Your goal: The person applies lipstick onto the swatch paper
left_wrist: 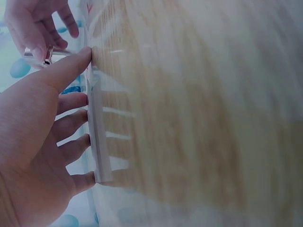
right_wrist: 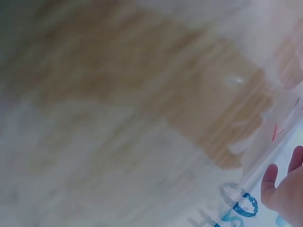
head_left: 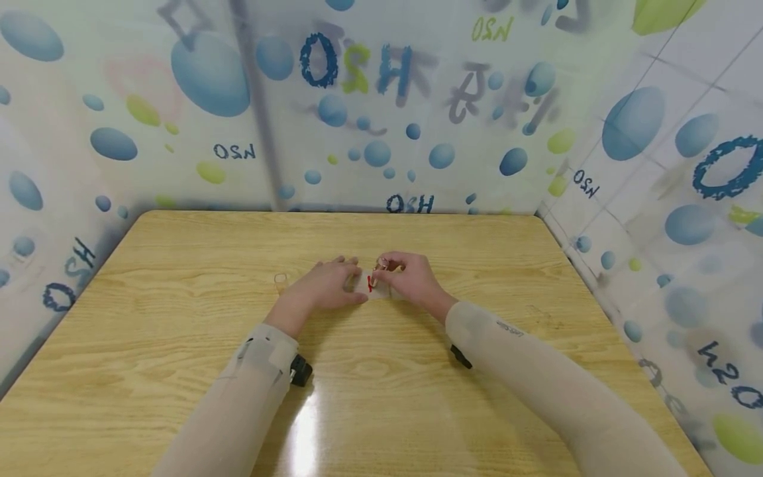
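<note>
A small white sheet or card [head_left: 378, 293] with a red mark [head_left: 369, 283] lies on the table between my hands. My left hand [head_left: 326, 283] rests at its left side, fingers spread and fingertips down on a pale flat edge in the left wrist view. A shiny metallic tube [head_left: 381, 264] is pinched between thumb and fingers of my right hand [head_left: 411, 275], over the sheet beside the red mark. The tube [left_wrist: 60, 54] looks silver in the left wrist view; its exact kind is unclear. Part of a hand [right_wrist: 286, 191] shows at the right wrist view's lower right edge.
A thin, see-through outlined object [head_left: 280, 283] lies on the wooden table [head_left: 369, 371] left of my left hand. Faint marks [head_left: 545, 317] show on the tabletop at the right. Curtain-like walls [head_left: 369, 119] with printed bubbles and letters stand behind and at the sides.
</note>
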Demonstrator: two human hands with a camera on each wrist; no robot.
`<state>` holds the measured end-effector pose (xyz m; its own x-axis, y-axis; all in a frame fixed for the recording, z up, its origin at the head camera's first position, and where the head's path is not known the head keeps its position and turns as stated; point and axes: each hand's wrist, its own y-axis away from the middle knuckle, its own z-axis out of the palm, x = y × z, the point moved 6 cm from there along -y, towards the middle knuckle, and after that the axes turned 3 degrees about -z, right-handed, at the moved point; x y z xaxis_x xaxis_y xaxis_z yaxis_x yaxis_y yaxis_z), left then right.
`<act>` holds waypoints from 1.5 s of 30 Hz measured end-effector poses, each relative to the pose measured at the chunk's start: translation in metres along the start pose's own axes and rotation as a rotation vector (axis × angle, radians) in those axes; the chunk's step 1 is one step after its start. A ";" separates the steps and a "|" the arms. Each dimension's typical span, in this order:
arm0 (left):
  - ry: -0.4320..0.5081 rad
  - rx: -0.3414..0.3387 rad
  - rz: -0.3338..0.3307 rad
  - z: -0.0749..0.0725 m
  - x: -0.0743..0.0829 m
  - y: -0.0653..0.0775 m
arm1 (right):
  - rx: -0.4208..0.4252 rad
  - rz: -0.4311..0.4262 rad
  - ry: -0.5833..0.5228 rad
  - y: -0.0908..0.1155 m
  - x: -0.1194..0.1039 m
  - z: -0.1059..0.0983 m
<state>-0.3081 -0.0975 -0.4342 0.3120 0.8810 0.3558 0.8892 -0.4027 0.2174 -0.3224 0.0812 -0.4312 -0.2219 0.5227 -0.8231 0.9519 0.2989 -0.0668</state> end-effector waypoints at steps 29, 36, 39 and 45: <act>-0.045 0.034 0.007 -0.001 0.003 0.001 | 0.082 0.013 -0.094 0.006 0.000 -0.029; -0.018 0.043 0.028 -0.004 0.006 0.004 | 0.062 0.003 -0.108 0.007 -0.002 -0.030; -0.024 0.060 0.041 -0.008 0.009 0.006 | 0.060 0.003 -0.111 0.007 -0.002 -0.031; -0.063 0.072 0.031 -0.018 0.010 0.016 | 0.039 0.004 -0.109 0.005 -0.004 -0.030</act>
<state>-0.2966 -0.0994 -0.4109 0.3585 0.8831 0.3027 0.8997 -0.4134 0.1404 -0.3232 0.1050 -0.4114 -0.1954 0.4332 -0.8799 0.9608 0.2643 -0.0833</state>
